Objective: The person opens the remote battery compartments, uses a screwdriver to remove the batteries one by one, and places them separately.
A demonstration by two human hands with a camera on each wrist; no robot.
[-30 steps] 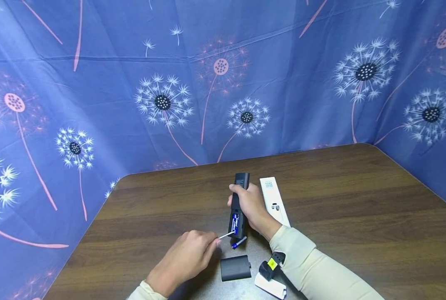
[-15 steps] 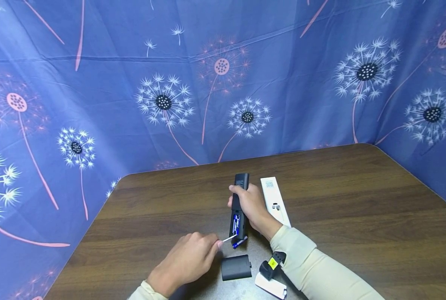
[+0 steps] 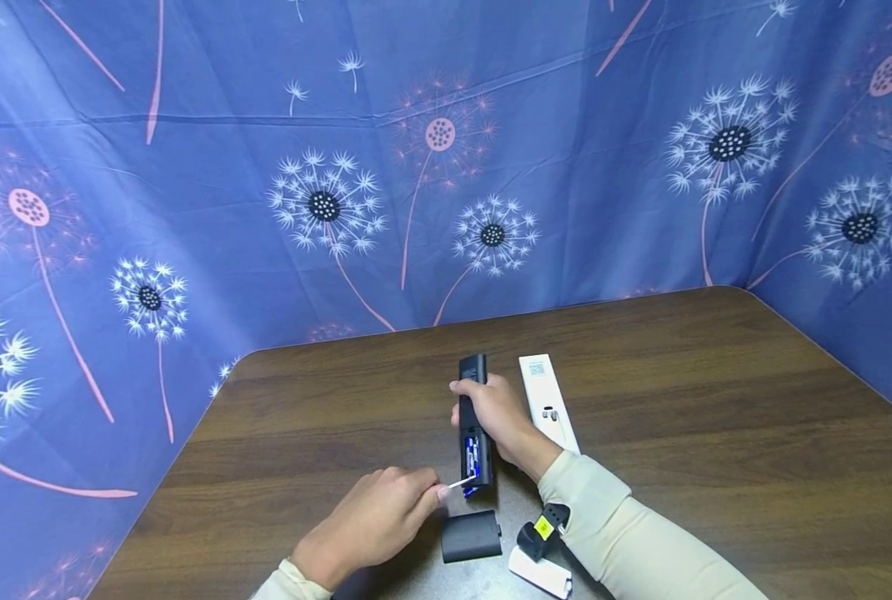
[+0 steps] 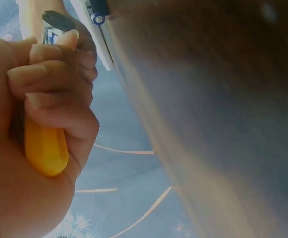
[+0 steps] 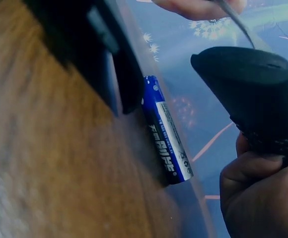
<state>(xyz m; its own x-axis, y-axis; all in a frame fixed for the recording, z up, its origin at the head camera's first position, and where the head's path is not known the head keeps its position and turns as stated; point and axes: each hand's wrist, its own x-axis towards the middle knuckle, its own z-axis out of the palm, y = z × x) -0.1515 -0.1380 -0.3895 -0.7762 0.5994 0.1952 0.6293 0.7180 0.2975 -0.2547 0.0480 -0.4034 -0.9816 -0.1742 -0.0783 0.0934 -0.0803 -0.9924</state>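
Observation:
My right hand (image 3: 502,417) grips a black remote control (image 3: 473,368), its opened battery compartment facing up. Blue batteries (image 3: 472,457) lie in that compartment; how many I cannot tell. In my left hand (image 3: 377,515) is a screwdriver with a yellow handle (image 4: 45,148), the fingers curled round it. Its thin metal shaft (image 3: 458,483) reaches to the compartment's near end. A loose blue battery (image 5: 166,136) lies on the table, mostly hidden by the remote in the head view. Nearer me lies a flat black battery cover (image 3: 471,536).
A long white box (image 3: 545,392) lies just right of my right hand. Below my right cuff are a black fitting with a yellow label (image 3: 543,527) and a white oblong piece (image 3: 540,573). A blue dandelion-patterned cloth (image 3: 416,208) hangs behind the wooden table (image 3: 679,400).
The remote has shifted slightly toward me and tilted, now covering most of the loose battery. My left hand and the screwdriver tip have moved a little right and nearer me.

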